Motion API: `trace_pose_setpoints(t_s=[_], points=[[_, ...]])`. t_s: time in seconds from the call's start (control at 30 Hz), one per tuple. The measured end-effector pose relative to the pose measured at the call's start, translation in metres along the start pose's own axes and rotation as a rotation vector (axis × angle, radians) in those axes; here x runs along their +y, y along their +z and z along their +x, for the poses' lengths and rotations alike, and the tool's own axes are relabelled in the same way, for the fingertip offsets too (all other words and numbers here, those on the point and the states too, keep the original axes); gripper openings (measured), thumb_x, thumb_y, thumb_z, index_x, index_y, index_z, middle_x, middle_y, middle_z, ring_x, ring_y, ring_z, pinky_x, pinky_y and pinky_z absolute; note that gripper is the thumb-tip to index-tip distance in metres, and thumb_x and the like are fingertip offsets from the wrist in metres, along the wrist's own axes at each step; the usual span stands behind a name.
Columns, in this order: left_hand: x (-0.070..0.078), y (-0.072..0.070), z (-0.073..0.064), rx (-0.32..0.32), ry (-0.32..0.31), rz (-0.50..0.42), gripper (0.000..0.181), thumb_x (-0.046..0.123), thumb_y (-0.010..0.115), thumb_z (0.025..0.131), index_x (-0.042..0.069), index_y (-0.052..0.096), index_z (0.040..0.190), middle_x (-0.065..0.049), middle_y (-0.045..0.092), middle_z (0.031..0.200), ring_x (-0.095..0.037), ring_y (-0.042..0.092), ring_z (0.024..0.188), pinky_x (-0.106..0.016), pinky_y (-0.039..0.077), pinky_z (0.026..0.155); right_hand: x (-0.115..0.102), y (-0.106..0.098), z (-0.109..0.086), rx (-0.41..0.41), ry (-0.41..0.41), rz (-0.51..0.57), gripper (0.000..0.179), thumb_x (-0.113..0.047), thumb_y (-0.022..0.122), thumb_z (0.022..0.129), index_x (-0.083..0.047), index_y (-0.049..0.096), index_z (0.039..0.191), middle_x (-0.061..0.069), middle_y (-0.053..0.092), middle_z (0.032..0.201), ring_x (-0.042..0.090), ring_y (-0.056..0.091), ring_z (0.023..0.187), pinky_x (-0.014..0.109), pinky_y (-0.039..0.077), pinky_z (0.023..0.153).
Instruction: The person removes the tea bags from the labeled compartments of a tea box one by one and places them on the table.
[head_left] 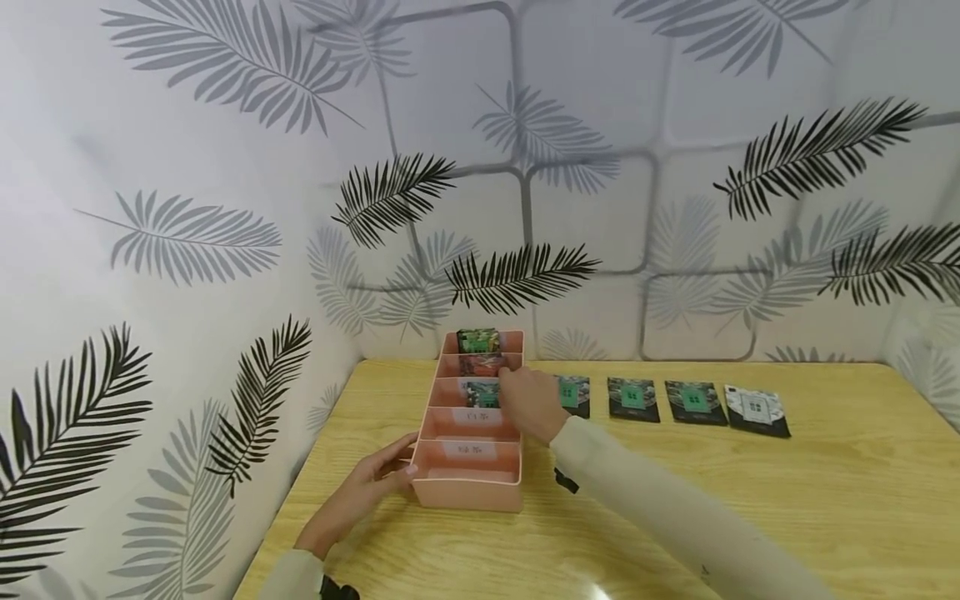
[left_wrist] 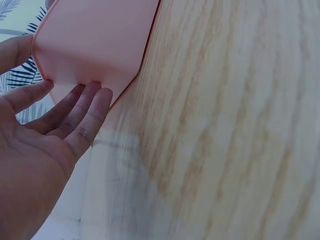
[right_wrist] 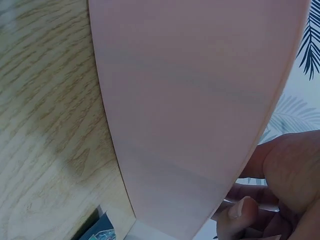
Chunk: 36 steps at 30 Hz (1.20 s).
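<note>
A long pink divided box (head_left: 468, 493) stands on the table, its compartments running away from me. My left hand (head_left: 371, 479) lies at its near left corner, fingers fairly straight against the outer wall (left_wrist: 95, 50) and thumb near the rim. Reaching over the right rim, my right hand (head_left: 531, 402) has curled fingers at the right edge of a dark sachet with a green label (head_left: 482, 394) in the third compartment from the back; the wall partly hides this grip. A reddish sachet (head_left: 480, 365) stands in the second compartment, a green-and-yellow one (head_left: 477, 340) in the rearmost.
Right of the box lies a row of sachets: one partly behind my right hand (head_left: 574, 395), then two dark ones with green labels (head_left: 633, 399) (head_left: 696, 402) and one with a pale label (head_left: 756, 409). The wood-grain table (head_left: 675, 492) meets a leaf-patterned wall behind.
</note>
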<state>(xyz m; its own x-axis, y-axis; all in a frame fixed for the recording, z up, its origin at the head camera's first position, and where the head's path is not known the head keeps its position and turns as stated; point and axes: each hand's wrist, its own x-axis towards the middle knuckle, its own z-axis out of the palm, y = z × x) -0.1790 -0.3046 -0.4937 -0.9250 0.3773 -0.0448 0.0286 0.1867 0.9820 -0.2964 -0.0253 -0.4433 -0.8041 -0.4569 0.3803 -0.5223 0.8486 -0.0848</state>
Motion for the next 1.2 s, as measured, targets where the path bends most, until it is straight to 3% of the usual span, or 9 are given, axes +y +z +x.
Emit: trace_pose_setpoints(t_s=[0.13, 0.3, 0.4, 0.57, 0.7, 1.03, 1.2], points=[[-0.001, 0.001, 0.0, -0.004, 0.007, -0.008, 0.055, 0.024, 0.05, 0.101, 0.02, 0.028, 0.152, -0.016, 0.044, 0.141, -0.031, 0.05, 0.12, -0.053, 0.045, 0.094, 0.001, 0.003, 0.001, -0.023, 0.016, 0.09, 0.01, -0.016, 0.068, 0.086, -0.008, 0.062, 0.087, 0.0, 0.048, 0.055, 0.014, 0.044, 0.041, 0.029, 0.031, 0.034], [0.001, 0.001, 0.001, 0.02, -0.016, 0.005, 0.055, 0.025, 0.051, 0.1, 0.023, 0.03, 0.151, -0.013, 0.046, 0.139, -0.029, 0.05, 0.121, -0.052, 0.045, 0.094, 0.007, 0.01, 0.004, -0.08, 0.069, 0.244, 0.033, -0.018, 0.069, 0.087, -0.005, 0.06, 0.116, -0.002, 0.049, 0.053, 0.013, 0.042, 0.039, 0.027, 0.026, 0.035], [0.001, 0.001, 0.001, 0.026, -0.022, 0.01, 0.055, 0.026, 0.052, 0.1, 0.024, 0.031, 0.15, -0.012, 0.047, 0.139, -0.029, 0.05, 0.121, -0.051, 0.045, 0.095, 0.01, 0.014, 0.005, -0.082, 0.086, 0.296, 0.036, -0.019, 0.069, 0.087, -0.006, 0.059, 0.12, -0.004, 0.051, 0.056, 0.012, 0.043, 0.039, 0.026, 0.027, 0.035], [0.002, 0.003, 0.001, 0.028, -0.025, 0.016, 0.056, 0.028, 0.053, 0.099, 0.024, 0.031, 0.15, -0.011, 0.047, 0.139, -0.028, 0.049, 0.122, -0.05, 0.045, 0.095, 0.015, 0.017, 0.004, -0.1, 0.08, 0.398, 0.03, -0.018, 0.069, 0.088, -0.009, 0.062, 0.117, -0.005, 0.062, 0.071, 0.01, 0.052, 0.048, 0.026, 0.036, 0.039], [0.0, 0.003, 0.0, 0.038, -0.023, 0.031, 0.056, 0.029, 0.054, 0.099, 0.026, 0.032, 0.15, -0.01, 0.047, 0.139, -0.027, 0.049, 0.122, -0.047, 0.046, 0.095, 0.017, 0.017, 0.004, -0.107, 0.043, 0.396, 0.026, -0.022, 0.07, 0.088, -0.013, 0.068, 0.113, -0.006, 0.066, 0.08, 0.006, 0.057, 0.061, 0.026, 0.045, 0.05], [-0.002, 0.003, 0.001, 0.065, -0.02, 0.055, 0.055, 0.031, 0.055, 0.098, 0.028, 0.033, 0.149, -0.008, 0.047, 0.14, -0.027, 0.049, 0.122, -0.048, 0.047, 0.093, 0.018, 0.016, 0.005, -0.051, -0.038, 0.446, 0.01, -0.026, 0.066, 0.092, -0.019, 0.073, 0.094, -0.01, 0.067, 0.081, 0.002, 0.056, 0.062, 0.026, 0.049, 0.057], [-0.003, 0.005, 0.001, 0.063, -0.021, 0.046, 0.057, 0.029, 0.055, 0.098, 0.023, 0.032, 0.15, -0.01, 0.046, 0.141, -0.028, 0.049, 0.123, -0.048, 0.047, 0.093, 0.018, 0.016, 0.005, -0.047, -0.068, 0.403, 0.009, -0.026, 0.069, 0.09, -0.02, 0.074, 0.091, -0.01, 0.068, 0.082, 0.003, 0.059, 0.066, 0.025, 0.051, 0.06]])
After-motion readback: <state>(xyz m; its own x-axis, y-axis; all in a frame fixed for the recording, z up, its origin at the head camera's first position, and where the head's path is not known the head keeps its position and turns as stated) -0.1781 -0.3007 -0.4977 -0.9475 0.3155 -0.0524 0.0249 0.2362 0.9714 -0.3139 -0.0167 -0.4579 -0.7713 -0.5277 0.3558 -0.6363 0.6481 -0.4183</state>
